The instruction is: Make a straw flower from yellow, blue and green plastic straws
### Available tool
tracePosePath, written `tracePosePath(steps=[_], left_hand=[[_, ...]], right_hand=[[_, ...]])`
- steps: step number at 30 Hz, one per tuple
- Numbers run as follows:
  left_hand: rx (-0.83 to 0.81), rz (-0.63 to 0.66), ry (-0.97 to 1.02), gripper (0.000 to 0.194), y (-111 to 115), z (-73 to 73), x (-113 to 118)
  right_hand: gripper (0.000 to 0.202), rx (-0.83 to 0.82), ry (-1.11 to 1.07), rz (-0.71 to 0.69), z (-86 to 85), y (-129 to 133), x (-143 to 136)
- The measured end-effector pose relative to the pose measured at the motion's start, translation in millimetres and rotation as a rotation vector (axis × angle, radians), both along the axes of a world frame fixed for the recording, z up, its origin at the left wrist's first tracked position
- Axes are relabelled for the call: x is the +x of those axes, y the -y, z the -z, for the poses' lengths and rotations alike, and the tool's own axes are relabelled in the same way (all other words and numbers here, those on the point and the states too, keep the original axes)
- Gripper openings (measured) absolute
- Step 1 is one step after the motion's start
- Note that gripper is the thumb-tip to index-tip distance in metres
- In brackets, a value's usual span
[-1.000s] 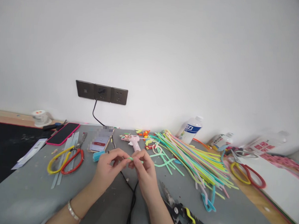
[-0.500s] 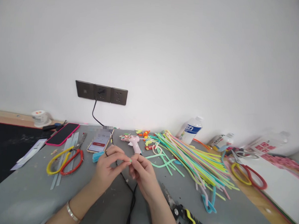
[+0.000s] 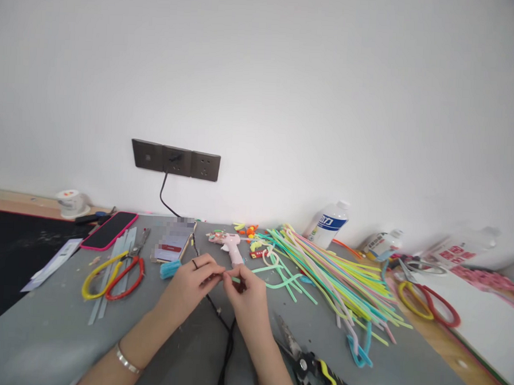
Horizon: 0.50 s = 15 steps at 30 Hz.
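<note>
My left hand (image 3: 195, 281) and my right hand (image 3: 245, 292) meet fingertip to fingertip above the grey tabletop. Pinched in the right fingers is a short piece of light green pipe cleaner (image 3: 236, 280), mostly covered by them. The left thumb and forefinger are closed at its near end; whether they grip it is hard to see. Just behind the hands lies a pink glue gun (image 3: 233, 247). Left of my left hand is a blue fuzzy bundle (image 3: 169, 269). Near my right forearm rest black-and-yellow pliers (image 3: 303, 364), partly hidden by the arm.
A pile of coloured pipe cleaners (image 3: 338, 277) spreads on the right, with a white bottle (image 3: 329, 224) behind. Scissors with red and yellow handles (image 3: 121, 274) and a pink-edged phone (image 3: 111, 231) lie left. A black cable (image 3: 227, 352) runs under my hands. More scissors (image 3: 427, 302) lie far right.
Both hands have turned slightly, and the right hand's back now shows more. A little more of the green piece is visible between the right fingers.
</note>
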<state>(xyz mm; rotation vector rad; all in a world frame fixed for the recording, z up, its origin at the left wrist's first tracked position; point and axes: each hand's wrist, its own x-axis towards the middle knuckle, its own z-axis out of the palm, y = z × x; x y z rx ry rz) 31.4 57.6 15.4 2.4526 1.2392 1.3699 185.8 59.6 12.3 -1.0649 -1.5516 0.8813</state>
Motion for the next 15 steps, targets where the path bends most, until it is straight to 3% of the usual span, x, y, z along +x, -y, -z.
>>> tracePosePath(steps=[5, 11, 15], left_hand=[[-0.042, -0.004, 0.072, 0.014, 1.9, -4.2, -0.6], [-0.004, 0.03, 0.256, 0.007, 5.3, -14.0, 0.8], [0.028, 0.079, 0.296, 0.006, 7.0, -15.8, 3.0]], right_hand=[[0.023, -0.022, -0.077, -0.055, -0.5, 0.6, 1.1], [0.034, -0.344, -0.524, -0.297, -5.3, 0.7, 3.6], [0.035, -0.525, -0.699, -0.421, -9.6, 2.7, 4.4]])
